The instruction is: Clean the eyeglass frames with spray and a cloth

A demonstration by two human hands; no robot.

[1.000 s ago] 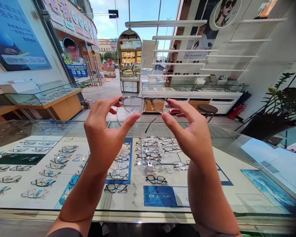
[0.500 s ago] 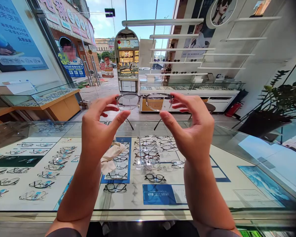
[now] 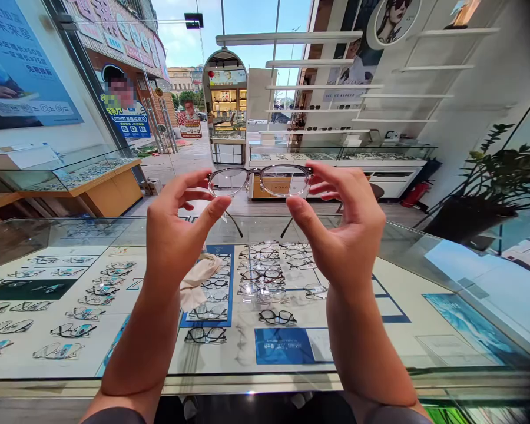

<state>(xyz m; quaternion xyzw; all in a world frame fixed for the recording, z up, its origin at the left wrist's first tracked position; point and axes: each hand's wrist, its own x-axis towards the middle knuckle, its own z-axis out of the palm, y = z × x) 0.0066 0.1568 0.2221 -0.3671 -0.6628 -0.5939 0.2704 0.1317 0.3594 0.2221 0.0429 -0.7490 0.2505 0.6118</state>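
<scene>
A pair of clear-lensed glasses (image 3: 259, 181) with a thin dark frame is held up at chest height, lenses facing away, both temples hanging open toward me. My left hand (image 3: 176, 232) pinches the left rim between thumb and forefinger. My right hand (image 3: 342, 227) pinches the right rim the same way. A pale cloth (image 3: 194, 281) lies on the glass counter just below my left wrist.
A glass display counter (image 3: 424, 277) spreads below my arms, with several rows of glasses (image 3: 265, 277) under its top. Further back stand another showcase (image 3: 88, 176), white wall shelves (image 3: 335, 88), a mirror stand (image 3: 225, 106) and a potted plant (image 3: 499, 188) at right.
The glasses have levelled out and risen slightly between my hands; the cloth under my left wrist has come into view. Both pinches hold as before.
</scene>
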